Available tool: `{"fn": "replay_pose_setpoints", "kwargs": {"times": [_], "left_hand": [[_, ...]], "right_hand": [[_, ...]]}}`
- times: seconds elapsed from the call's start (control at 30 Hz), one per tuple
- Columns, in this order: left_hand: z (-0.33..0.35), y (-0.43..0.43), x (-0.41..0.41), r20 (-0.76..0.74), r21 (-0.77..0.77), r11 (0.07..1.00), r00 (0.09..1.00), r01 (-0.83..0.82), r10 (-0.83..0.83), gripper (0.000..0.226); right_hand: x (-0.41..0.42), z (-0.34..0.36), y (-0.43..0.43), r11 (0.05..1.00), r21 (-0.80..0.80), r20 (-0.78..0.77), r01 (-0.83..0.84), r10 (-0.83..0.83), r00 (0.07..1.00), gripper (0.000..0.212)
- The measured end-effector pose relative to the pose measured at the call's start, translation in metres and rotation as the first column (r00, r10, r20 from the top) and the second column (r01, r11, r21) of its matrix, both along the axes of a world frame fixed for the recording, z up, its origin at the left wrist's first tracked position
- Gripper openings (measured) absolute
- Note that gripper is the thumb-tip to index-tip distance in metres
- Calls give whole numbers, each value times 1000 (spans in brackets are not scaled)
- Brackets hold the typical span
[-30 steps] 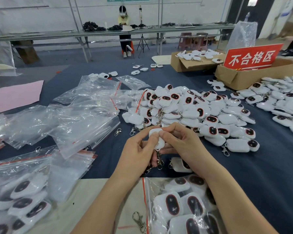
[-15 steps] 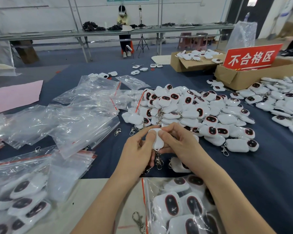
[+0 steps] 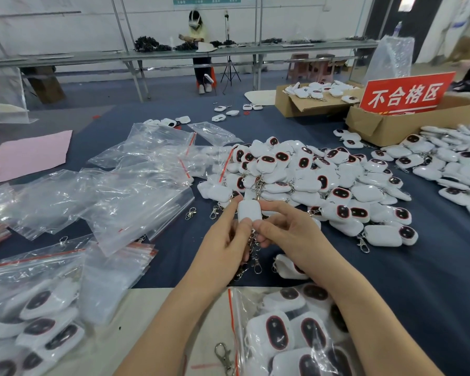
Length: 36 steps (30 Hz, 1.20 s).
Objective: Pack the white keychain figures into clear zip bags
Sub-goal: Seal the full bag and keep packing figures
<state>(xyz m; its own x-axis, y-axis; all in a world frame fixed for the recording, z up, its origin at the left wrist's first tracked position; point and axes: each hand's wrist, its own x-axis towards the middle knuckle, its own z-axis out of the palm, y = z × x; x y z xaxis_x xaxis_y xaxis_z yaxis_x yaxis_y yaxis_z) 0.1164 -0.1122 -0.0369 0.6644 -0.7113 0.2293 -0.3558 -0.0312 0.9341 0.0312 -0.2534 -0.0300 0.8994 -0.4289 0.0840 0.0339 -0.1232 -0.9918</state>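
A white keychain figure [image 3: 248,210] is held upright between both hands above the blue cloth, its plain back toward me and its metal chain and clasp [image 3: 254,252] dangling below. My left hand [image 3: 223,245] pinches its left side with thumb and forefinger. My right hand [image 3: 285,232] pinches the right side. A big pile of white figures with dark oval faces [image 3: 310,180] lies just beyond. Empty clear zip bags [image 3: 125,196] are heaped to the left. A filled zip bag [image 3: 288,332] lies under my right forearm, another filled bag [image 3: 36,316] at lower left.
One loose figure [image 3: 288,267] lies under my right wrist. Two cardboard boxes [image 3: 385,126] stand at the back right, one with a red sign [image 3: 406,93]. More figures [image 3: 451,164] spread at the right edge. A pink sheet [image 3: 30,156] lies far left. A person [image 3: 200,50] sits at a distant bench.
Both hands have lifted the figure slightly and turned it more upright; its chain now hangs freely beneath the fingers.
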Motion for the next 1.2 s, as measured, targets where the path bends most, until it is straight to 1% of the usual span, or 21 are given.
{"fn": "replay_pose_setpoints", "kwargs": {"times": [0.13,0.33,0.7,0.93,1.03,1.2], "left_hand": [[-2,1,3,49,-6,1000,999,-1,2,43],[-4,2,5,35,-29,999,999,17,-16,35],[1,2,2,-60,-49,999,998,16,-19,25],[3,3,1,-119,-85,996,992,28,-38,17],[4,3,1,-131,-88,996,991,22,-34,16],[4,2,1,-152,-81,997,988,-5,-7,15]], "right_hand": [[-1,-1,-2,1000,10,7,-5,5,1000,27],[0,-1,-2,1000,29,17,-4,4,1000,27],[-3,2,-1,989,146,44,8,-15,999,23],[-4,4,-1,979,205,50,14,-25,998,15],[-4,5,0,971,238,52,26,-39,998,9],[-4,7,2,961,276,47,39,-54,997,7]]}}
